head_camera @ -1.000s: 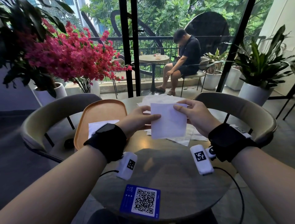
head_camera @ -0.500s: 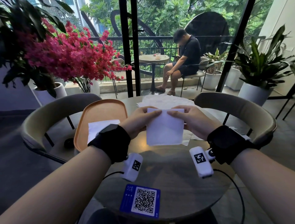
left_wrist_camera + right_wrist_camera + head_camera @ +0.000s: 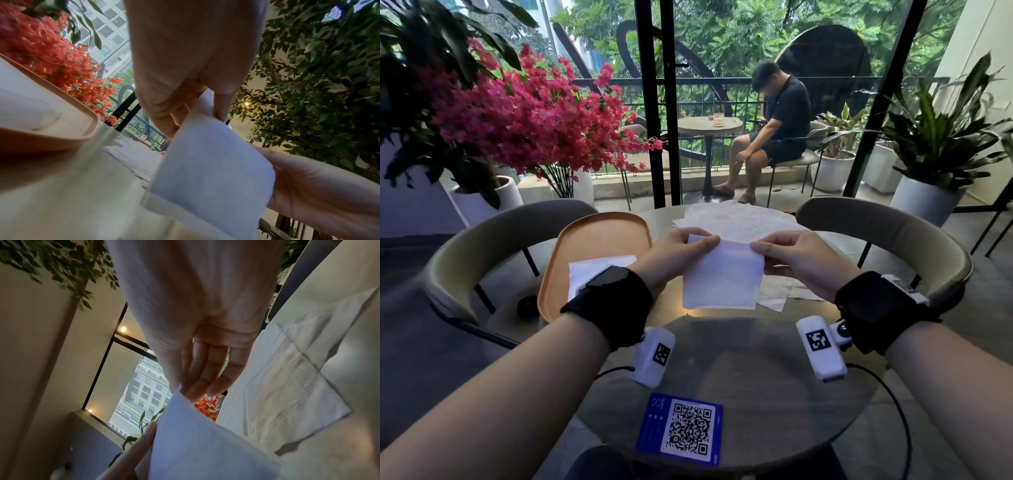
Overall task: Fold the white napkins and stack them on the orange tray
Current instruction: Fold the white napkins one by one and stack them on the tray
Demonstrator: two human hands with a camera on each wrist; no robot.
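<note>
A folded white napkin hangs above the round table, held by its top edge. My left hand pinches its upper left corner, and my right hand pinches the upper right corner. The wrist views show the same napkin between thumb and fingers of my left hand and of my right hand. An orange tray lies to the left with a folded napkin on it, partly hidden by my left wrist. Unfolded napkins lie spread behind my hands.
A blue QR card lies at the table's near edge. Two curved chairs flank the table. Pink flowers and potted plants stand behind. A person sits outside beyond the glass.
Both hands came closer together along the napkin's top edge, and the napkin sank a little toward the table and shifted slightly left.
</note>
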